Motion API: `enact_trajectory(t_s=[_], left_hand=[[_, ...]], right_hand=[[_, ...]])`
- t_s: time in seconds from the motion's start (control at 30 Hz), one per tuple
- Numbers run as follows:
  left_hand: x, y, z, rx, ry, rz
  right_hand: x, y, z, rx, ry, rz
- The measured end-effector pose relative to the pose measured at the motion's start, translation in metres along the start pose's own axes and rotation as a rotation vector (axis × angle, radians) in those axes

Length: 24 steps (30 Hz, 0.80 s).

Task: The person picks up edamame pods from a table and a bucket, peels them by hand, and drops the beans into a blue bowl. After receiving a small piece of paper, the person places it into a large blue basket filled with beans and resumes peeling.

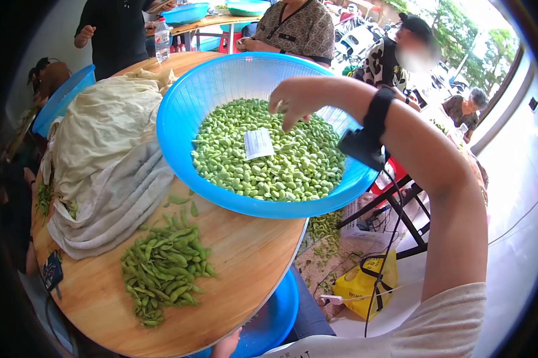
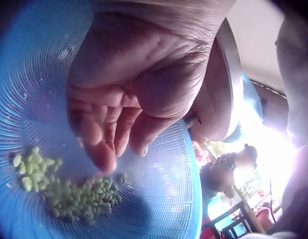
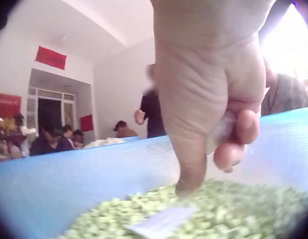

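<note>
My right hand (image 1: 296, 101) is over a large blue mesh basket (image 1: 182, 185) of shelled green beans (image 1: 293, 173). In the right wrist view its thumb points down and the other fingers curl in toward the palm, with a pale greenish, blurred thing (image 3: 221, 134) inside them. A white paper slip (image 1: 258, 144) lies on the beans. My left hand (image 2: 139, 84) hangs low by the table edge, fingers loosely bent, nothing seen in them. Below it a second blue basket (image 2: 164, 199) holds a small heap of shelled beans (image 2: 79, 194).
A pile of unshelled pods (image 1: 167, 268) lies on the round wooden table (image 1: 245, 262), beside heaped cream and grey cloths (image 1: 111, 119). A water bottle (image 1: 162, 40) stands at the back. Several people are around. A yellow bag (image 1: 364, 286) sits on the floor at right.
</note>
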State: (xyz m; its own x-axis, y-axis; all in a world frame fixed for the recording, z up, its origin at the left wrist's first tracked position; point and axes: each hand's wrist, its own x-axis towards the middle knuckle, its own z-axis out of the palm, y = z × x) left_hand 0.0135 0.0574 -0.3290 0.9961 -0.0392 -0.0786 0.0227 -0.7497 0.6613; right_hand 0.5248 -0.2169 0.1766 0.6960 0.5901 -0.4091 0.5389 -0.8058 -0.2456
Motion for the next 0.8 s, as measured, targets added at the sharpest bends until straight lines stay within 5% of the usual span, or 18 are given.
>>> enact_trajectory(t_s=[0.17, 0.27, 0.63, 0.8], left_hand=[[0.016, 0.038, -0.029, -0.091, -0.018, -0.078], [0.024, 0.069, -0.053, -0.163, -0.035, -0.134], [0.058, 0.18, -0.147, -0.394, -0.18, -0.354], [0.052, 0.227, -0.207, -0.705, -0.427, -0.233]], right_hand=[[0.042, -0.023, 0.035, -0.476, -0.082, -0.08], [0.035, -0.014, 0.031, -0.232, 0.003, -0.113], [0.036, -0.03, 0.028, -0.342, -0.018, -0.136], [-0.044, -0.053, -0.006, 0.779, 0.22, -0.211]])
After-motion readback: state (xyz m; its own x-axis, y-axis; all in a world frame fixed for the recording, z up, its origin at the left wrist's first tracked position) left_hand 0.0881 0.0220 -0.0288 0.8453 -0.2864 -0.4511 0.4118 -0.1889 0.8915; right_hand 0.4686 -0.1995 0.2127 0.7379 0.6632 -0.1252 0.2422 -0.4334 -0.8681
